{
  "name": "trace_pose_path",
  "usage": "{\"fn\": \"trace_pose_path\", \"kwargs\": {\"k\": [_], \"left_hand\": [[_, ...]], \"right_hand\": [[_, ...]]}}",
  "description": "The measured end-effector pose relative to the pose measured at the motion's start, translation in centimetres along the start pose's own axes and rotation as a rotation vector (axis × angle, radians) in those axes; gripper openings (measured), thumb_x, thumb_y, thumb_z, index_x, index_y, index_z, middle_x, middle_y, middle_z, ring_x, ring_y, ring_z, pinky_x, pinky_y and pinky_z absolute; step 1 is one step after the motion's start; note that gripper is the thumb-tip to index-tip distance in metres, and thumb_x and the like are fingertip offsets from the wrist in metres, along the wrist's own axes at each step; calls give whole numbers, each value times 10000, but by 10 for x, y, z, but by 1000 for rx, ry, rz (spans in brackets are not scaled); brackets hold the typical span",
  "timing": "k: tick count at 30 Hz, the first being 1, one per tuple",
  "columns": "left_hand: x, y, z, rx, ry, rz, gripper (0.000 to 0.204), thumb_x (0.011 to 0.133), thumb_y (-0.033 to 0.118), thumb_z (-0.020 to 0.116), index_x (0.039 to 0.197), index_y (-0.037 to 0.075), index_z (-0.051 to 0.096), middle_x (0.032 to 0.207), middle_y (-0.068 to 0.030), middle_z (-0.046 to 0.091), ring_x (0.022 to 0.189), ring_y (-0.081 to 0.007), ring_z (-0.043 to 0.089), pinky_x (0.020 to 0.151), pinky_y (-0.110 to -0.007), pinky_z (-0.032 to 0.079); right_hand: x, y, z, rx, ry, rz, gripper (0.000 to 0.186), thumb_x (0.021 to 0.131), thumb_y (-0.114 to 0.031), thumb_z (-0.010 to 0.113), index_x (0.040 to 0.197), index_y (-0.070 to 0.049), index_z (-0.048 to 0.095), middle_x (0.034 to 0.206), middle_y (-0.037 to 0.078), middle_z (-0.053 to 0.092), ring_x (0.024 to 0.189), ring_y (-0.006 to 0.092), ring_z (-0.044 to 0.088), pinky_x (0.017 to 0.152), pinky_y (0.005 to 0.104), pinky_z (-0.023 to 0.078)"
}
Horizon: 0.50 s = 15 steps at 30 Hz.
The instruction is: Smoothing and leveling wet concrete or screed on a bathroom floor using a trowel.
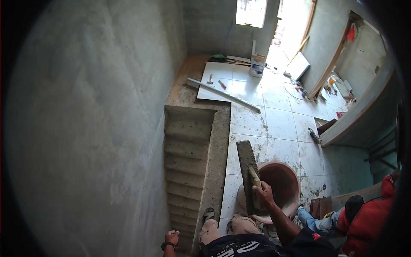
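Knees (229, 227) and dark shirt sit at the bottom edge, person standing on a raw concrete staircase (186, 167) looking down at a tiled floor (278, 124).

Right hand (264, 195): fingers wrapped tight round the wooden handle of a long plastering float (247, 171), blade coated in grey mortar, tip pointing away from the body. Float lies across the left rim of a round reddish basin (280, 186) that rests on the floor just beside the bottom steps. Basin interior looks mostly scraped, can't tell how much mix is left.

Left hand (172, 237): hanging low by the stair edge near the left wall (85, 128), dark wristband, fingers curled loosely, holding nothing that I can see.

Step, as I read it: loading or scraping mortar at the basin with the float. Next move likely needs the blade kept level so the mix doesn't slide off, then a lift clear of the rim.

Around:
- 1 long straightedge (224, 95) lying diagonal on the tiles
- 1 white bucket (257, 65) near the bright doorway
- another person in a red top (368, 218) crouched at lower right, close to the basin
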<state>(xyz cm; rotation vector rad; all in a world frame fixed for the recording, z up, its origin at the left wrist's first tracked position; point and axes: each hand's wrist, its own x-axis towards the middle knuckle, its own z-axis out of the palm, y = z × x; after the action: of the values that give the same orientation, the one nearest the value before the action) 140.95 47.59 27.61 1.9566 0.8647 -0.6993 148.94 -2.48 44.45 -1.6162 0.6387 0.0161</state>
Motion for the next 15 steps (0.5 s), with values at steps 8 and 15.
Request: {"fn": "trace_pose_path", "kwargs": {"k": [8,15], "left_hand": [[164,177,-44,458,-106,354,455,743,321,715,1045,-12,642,939,-159,688,885,-274,659,818,-363,511],[143,280,86,750,-400,712,498,729,354,730,1077,7,644,1058,-196,660,1005,-318,634,888,-391,493]], "right_hand": [[-76,25,-15,75,403,78,299,807,-256,702,921,-3,590,753,41,615,653,101,558,584,292,472],[-171,44,-34,-32,797,268,440,787,-351,694,1030,2,591,890,174,649,823,271,646,748,388,491]]}}
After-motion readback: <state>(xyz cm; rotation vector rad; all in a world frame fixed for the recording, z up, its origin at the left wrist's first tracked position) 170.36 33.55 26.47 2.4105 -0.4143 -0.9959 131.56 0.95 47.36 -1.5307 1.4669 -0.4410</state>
